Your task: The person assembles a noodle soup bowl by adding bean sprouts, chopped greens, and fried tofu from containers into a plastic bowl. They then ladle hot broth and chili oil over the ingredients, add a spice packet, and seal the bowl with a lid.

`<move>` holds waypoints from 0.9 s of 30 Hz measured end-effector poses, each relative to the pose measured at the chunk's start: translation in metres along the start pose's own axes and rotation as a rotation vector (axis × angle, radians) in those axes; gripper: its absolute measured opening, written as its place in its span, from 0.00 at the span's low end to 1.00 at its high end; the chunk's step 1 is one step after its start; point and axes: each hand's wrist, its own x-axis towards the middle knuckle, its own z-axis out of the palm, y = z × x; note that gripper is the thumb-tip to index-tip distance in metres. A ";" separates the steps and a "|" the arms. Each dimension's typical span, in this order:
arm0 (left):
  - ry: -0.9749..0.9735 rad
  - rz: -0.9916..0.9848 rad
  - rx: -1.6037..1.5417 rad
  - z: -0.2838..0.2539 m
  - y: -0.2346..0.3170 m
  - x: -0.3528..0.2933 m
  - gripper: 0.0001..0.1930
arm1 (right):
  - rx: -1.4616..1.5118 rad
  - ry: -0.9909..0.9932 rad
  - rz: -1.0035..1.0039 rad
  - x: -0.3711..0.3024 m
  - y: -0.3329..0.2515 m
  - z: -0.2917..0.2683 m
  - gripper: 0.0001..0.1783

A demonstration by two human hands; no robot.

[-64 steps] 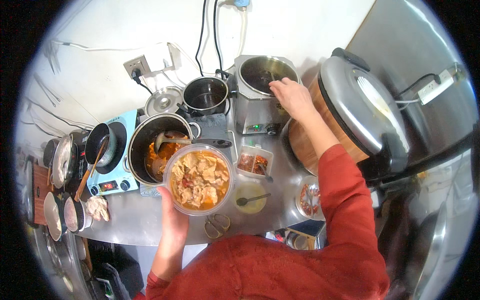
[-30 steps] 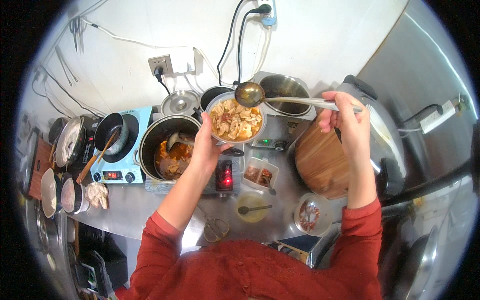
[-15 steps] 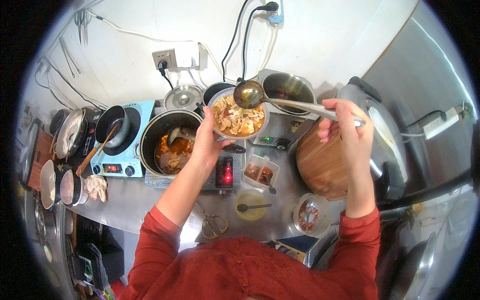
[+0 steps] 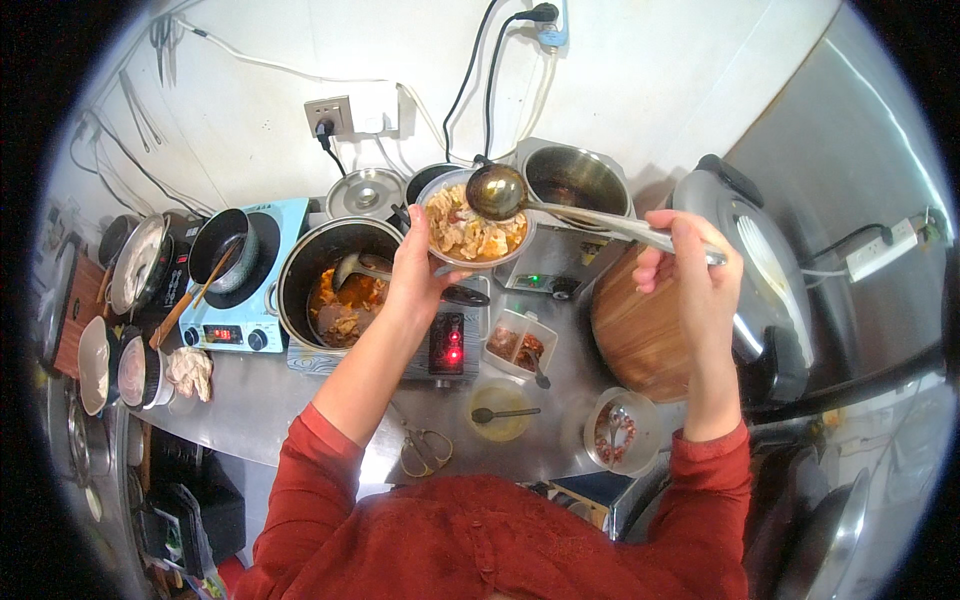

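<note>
The left hand is gripping a clear bowl of stew, raised above the counter. The right hand is clasping a ladle over it, apparently adding liquid. Next calls for tipping steadily, bowl level.

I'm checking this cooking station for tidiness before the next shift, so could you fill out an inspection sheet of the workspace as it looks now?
Surface: steel counter, crowded.
Job's things: bowl of food held up in the left hand; ladle over the bowl, its handle in the right hand.
Clutter: big pot of stew, small steel pot, pan on the blue hob, divided condiment tray, two small tubs with spoons, scissors, rice cooker.
Grips: both hands closed on their items.
Cables: several run up the wall to a socket.
Surroundings: white wall, stacked pans at left.
</note>
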 end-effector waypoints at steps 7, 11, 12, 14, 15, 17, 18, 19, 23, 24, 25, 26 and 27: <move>-0.009 -0.015 -0.069 -0.010 0.007 -0.012 0.38 | 0.206 0.229 0.007 0.025 0.048 -0.030 0.17; 0.048 0.058 -0.162 -0.032 0.014 -0.036 0.35 | 0.056 0.122 0.023 0.045 0.102 -0.033 0.17; 0.055 0.073 -0.179 -0.041 0.017 -0.046 0.35 | -0.048 0.100 0.051 0.051 0.120 -0.029 0.17; 0.038 0.092 -0.241 -0.061 0.026 -0.064 0.34 | -0.252 0.018 -0.012 0.062 0.155 -0.023 0.15; 0.093 0.116 -0.219 -0.071 0.029 -0.078 0.33 | -0.339 -0.050 -0.063 0.065 0.171 -0.022 0.15; 0.146 0.159 -0.219 -0.092 0.038 -0.107 0.33 | -0.425 -0.050 -0.059 0.074 0.198 -0.015 0.14; 0.205 0.160 -0.183 -0.106 0.046 -0.123 0.33 | -0.565 -0.031 -0.199 0.077 0.209 -0.010 0.14; 0.231 0.176 -0.094 -0.120 0.051 -0.143 0.38 | -0.688 -0.090 -0.245 0.082 0.213 -0.009 0.13; 0.374 0.237 -0.171 -0.182 0.075 -0.215 0.36 | -0.993 -0.136 -0.361 0.090 0.210 0.010 0.18; 0.404 0.264 -0.204 -0.196 0.080 -0.228 0.34 | -1.070 -0.128 -0.284 0.093 0.202 0.014 0.21; 0.431 0.303 -0.227 -0.216 0.088 -0.249 0.33 | -1.188 -0.054 -0.337 0.087 0.191 0.025 0.22; 0.472 0.324 -0.217 -0.234 0.093 -0.268 0.34 | -1.312 0.052 -0.356 0.084 0.180 0.036 0.23; 0.511 0.341 -0.201 -0.254 0.099 -0.290 0.34 | -1.275 0.064 -0.441 0.081 0.170 0.056 0.23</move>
